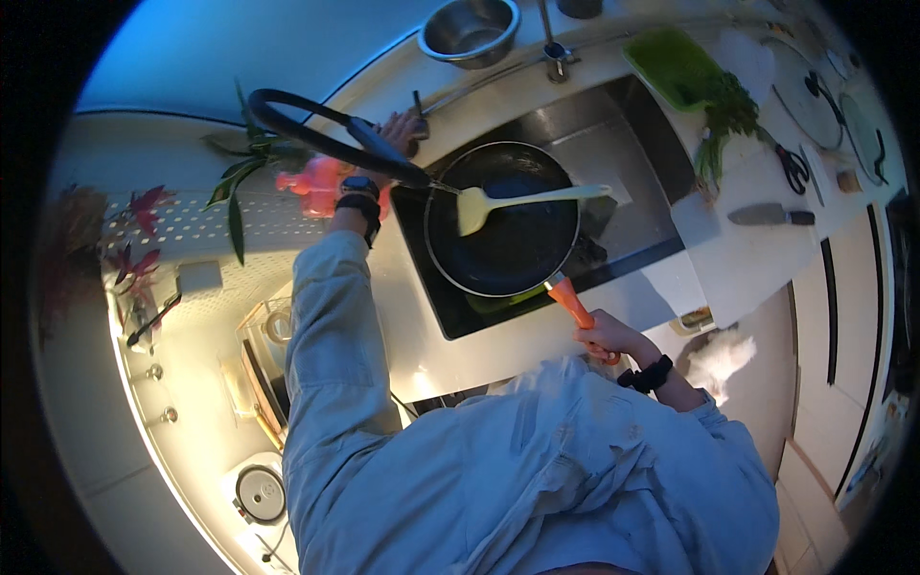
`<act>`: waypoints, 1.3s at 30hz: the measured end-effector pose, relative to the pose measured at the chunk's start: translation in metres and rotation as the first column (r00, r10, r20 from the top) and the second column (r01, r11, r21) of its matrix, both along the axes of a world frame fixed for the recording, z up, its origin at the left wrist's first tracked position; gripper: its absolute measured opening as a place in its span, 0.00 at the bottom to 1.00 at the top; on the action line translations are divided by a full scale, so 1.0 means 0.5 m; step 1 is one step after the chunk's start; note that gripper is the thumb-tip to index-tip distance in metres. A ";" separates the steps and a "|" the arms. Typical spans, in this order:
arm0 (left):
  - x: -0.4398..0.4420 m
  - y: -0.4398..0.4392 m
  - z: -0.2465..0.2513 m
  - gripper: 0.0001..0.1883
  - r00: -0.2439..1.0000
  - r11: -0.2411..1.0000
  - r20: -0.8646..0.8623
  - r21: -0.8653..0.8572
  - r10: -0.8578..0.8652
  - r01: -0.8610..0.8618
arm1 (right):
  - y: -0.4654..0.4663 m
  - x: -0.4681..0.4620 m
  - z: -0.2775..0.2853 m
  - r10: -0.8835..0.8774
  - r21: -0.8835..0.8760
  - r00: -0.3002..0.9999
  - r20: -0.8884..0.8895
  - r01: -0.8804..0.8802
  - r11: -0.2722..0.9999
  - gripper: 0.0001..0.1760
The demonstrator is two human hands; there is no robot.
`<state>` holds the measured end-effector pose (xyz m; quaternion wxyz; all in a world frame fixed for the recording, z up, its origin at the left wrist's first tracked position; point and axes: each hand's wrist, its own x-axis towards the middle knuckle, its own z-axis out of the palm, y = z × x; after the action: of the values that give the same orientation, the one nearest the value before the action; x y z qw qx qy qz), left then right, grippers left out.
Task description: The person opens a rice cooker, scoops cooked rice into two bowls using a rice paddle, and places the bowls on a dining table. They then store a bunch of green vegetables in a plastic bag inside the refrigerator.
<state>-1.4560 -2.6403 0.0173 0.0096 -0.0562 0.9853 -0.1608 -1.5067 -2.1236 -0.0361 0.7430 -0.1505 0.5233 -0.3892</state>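
Note:
A black frying pan (503, 251) is held over the sink by my right hand (611, 336), which is closed around its orange handle (572, 302). Water from the black hose-like faucet (316, 129) runs towards the pan's left rim. Across the pan lies a pale green spatula (474, 208), its handle reaching past the right rim. My left hand (399, 133) reaches to the faucet lever (419, 126) behind the sink's left corner; the fingers are blurred, so their grip is unclear. Pink bottles (320, 188) stand beside the left wrist.
Behind the sink (604, 151) is a metal basin (471, 36). To the right are a green tray (672, 66), leafy greens (726, 115), black scissors (793, 171), a knife (762, 214) and glass lids (805, 93). A white furry animal (721, 359) is on the floor at right.

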 end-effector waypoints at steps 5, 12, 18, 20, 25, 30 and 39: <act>-0.084 -0.023 -0.032 0.30 0.983 0.983 0.125 -0.143 0.135 -0.117 | 0.041 0.031 0.027 -0.032 -0.006 0.997 0.067 0.032 0.999 0.15; -0.113 -0.017 -0.018 0.27 0.993 0.963 0.093 -0.265 0.077 -0.049 | -0.006 0.062 -0.018 -0.139 0.006 0.983 0.121 0.139 0.990 0.14; -0.114 -0.014 -0.010 0.23 0.996 0.936 0.045 -0.348 0.079 -0.059 | -0.038 0.093 -0.028 -0.202 -0.072 0.963 0.178 0.218 0.973 0.13; -0.111 -0.013 -0.008 0.23 0.992 0.918 0.053 -0.388 0.115 -0.086 | -0.042 0.100 -0.024 -0.200 -0.103 0.961 0.189 0.222 0.970 0.12; -0.098 -0.021 -0.008 0.23 0.981 0.904 0.003 -0.390 0.195 -0.178 | -0.048 0.101 -0.018 -0.206 -0.125 0.964 0.168 0.228 0.966 0.13; -0.089 -0.028 -0.031 0.26 0.974 0.901 0.013 -0.382 0.225 -0.203 | -0.002 0.090 -0.011 -0.213 -0.113 0.959 0.188 0.237 0.965 0.12; 0.231 0.327 0.024 0.20 0.955 0.945 -0.171 0.263 0.244 -0.194 | 0.145 0.023 -0.011 -0.301 -0.049 0.947 0.109 0.307 0.950 0.18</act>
<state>-1.3404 -2.4765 0.0293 -0.0655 -0.1801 0.9810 -0.0301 -1.4954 -2.0514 -0.0414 0.6942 -0.0727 0.4891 -0.5231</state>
